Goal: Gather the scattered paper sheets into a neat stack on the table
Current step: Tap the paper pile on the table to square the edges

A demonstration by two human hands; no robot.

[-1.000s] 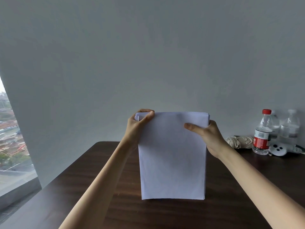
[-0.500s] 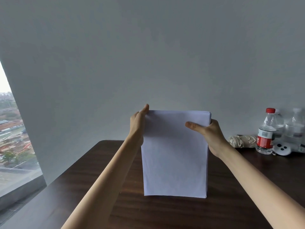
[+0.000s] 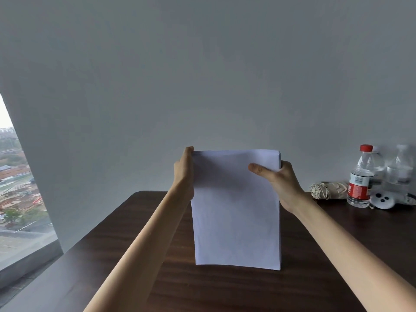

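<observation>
A stack of white paper sheets stands upright on its lower edge on the dark wooden table. My left hand lies flat against the stack's upper left edge, fingers straight. My right hand grips the upper right edge, thumb across the front sheet and fingers hidden behind the stack. The sheets' edges look aligned, with a few layers showing at the top right corner.
At the table's back right stand a red-capped water bottle, two clear bottles, a rolled beige cloth bag and a small white device. A grey wall rises behind; a window is at left.
My left hand has let go of the top left corner and now lies flat along the left edge. The stack has stayed upright on the table.
</observation>
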